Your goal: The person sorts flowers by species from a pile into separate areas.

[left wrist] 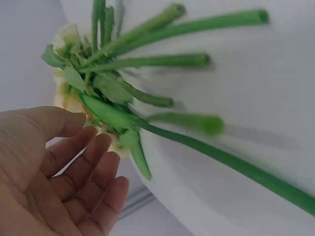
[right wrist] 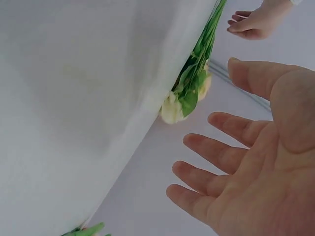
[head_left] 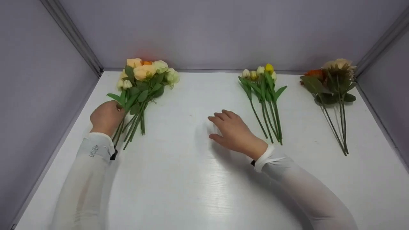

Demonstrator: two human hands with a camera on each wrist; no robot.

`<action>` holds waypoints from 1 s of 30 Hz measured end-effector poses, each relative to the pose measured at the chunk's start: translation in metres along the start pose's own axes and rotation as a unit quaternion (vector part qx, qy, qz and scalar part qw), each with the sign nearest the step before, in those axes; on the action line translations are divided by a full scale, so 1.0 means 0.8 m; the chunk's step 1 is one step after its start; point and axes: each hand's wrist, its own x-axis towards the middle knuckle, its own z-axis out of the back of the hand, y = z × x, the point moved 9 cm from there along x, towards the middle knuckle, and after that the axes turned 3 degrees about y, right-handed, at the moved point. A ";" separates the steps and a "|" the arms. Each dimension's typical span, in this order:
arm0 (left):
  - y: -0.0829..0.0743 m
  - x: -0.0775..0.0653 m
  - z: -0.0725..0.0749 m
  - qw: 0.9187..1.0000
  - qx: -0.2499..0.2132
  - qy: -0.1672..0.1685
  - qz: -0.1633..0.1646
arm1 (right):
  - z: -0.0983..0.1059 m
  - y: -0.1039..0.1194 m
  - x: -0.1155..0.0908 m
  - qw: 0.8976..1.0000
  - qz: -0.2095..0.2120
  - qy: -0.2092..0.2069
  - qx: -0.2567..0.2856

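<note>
At the left, my left hand (head_left: 108, 116) is beside a pile of artificial roses (head_left: 144, 72) and white tulips (head_left: 127, 84). Its fingers (left wrist: 93, 167) are loosely bent with nothing between them in the left wrist view. Just past the fingertips lies a green tulip stem (left wrist: 221, 157) with leaves. My right hand (head_left: 235, 132) hovers over the middle of the table, its fingers spread and holding nothing. Right of it lies a bunch of white and yellow tulips (head_left: 263, 92). The right wrist view shows the right palm (right wrist: 261, 182) bare.
Brown-orange and cream flowers (head_left: 335, 83) with long stems lie at the far right of the white table (head_left: 179, 179). Grey panels (head_left: 217, 35) enclose the table at the back and both sides.
</note>
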 end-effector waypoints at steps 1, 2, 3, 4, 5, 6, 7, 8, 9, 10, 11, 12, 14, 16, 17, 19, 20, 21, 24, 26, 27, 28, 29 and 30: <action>0.009 0.001 -0.002 1.000 -0.004 0.013 0.012 | -0.004 0.010 0.003 1.000 0.006 0.007 -0.006; 0.018 0.002 -0.004 0.999 -0.007 0.026 0.021 | -0.009 0.020 0.006 1.000 0.011 0.016 -0.011; 0.025 0.003 -0.007 0.999 -0.012 0.038 0.030 | -0.013 0.030 0.010 0.999 0.017 0.022 -0.015; 0.031 0.004 -0.011 0.998 -0.018 0.049 0.037 | -0.018 0.040 0.013 0.999 0.022 0.031 -0.020; 0.036 0.005 -0.014 0.997 -0.023 0.059 0.042 | -0.023 0.049 0.016 0.999 0.029 0.038 -0.023; 0.040 0.006 -0.017 0.996 -0.028 0.064 0.047 | -0.027 0.058 0.019 0.998 0.036 0.045 -0.026; 0.044 0.007 -0.019 0.996 -0.032 0.069 0.051 | -0.031 0.067 0.022 0.997 0.042 0.049 -0.031; 0.047 0.008 -0.020 0.995 -0.036 0.073 0.054 | -0.035 0.075 0.025 0.997 0.048 0.057 -0.033; 0.048 0.009 -0.022 0.995 -0.040 0.075 0.058 | -0.038 0.083 0.027 0.996 0.055 0.062 -0.036; 0.050 0.010 -0.022 0.994 -0.043 0.077 0.061 | -0.041 0.090 0.029 0.995 0.061 0.068 -0.039; 0.050 0.011 -0.023 0.994 -0.045 0.078 0.064 | -0.044 0.097 0.031 0.994 0.067 0.072 -0.042; 0.050 0.012 -0.023 0.994 -0.047 0.077 0.065 | -0.047 0.102 0.032 0.993 0.072 0.076 -0.045; 0.048 0.014 -0.025 0.994 -0.049 0.078 0.066 | -0.050 0.111 0.034 0.992 0.080 0.079 -0.050; 0.044 0.015 -0.025 0.994 -0.047 0.079 0.065 | -0.052 0.116 0.035 0.992 0.086 0.078 -0.055; 0.043 0.016 -0.025 0.994 -0.045 0.079 0.063 | -0.053 0.118 0.036 0.991 0.089 0.077 -0.057; 0.040 0.015 -0.025 0.994 -0.043 0.076 0.058 | -0.053 0.119 0.035 0.991 0.092 0.073 -0.059; 0.040 0.015 -0.024 0.995 -0.042 0.075 0.056 | -0.053 0.119 0.035 0.991 0.092 0.072 -0.060; 0.039 0.015 -0.023 0.995 -0.041 0.073 0.053 | -0.053 0.118 0.035 0.991 0.092 0.071 -0.060; 0.040 0.014 -0.023 0.995 -0.049 0.072 0.052 | -0.051 0.114 0.033 0.992 0.088 0.071 -0.057; 0.042 0.013 -0.023 0.994 -0.061 0.074 0.054 | -0.051 0.110 0.032 0.992 0.083 0.073 -0.054; 0.043 0.013 -0.023 0.993 -0.068 0.077 0.056 | -0.051 0.108 0.032 0.993 0.081 0.073 -0.052; 0.044 0.013 -0.024 0.992 -0.076 0.080 0.057 | -0.050 0.106 0.031 0.993 0.079 0.073 -0.052; 0.045 0.013 -0.023 0.992 -0.083 0.082 0.057 | -0.050 0.104 0.031 0.993 0.077 0.073 -0.051; 0.045 0.012 -0.022 0.991 -0.090 0.084 0.056 | -0.050 0.102 0.031 0.993 0.075 0.073 -0.050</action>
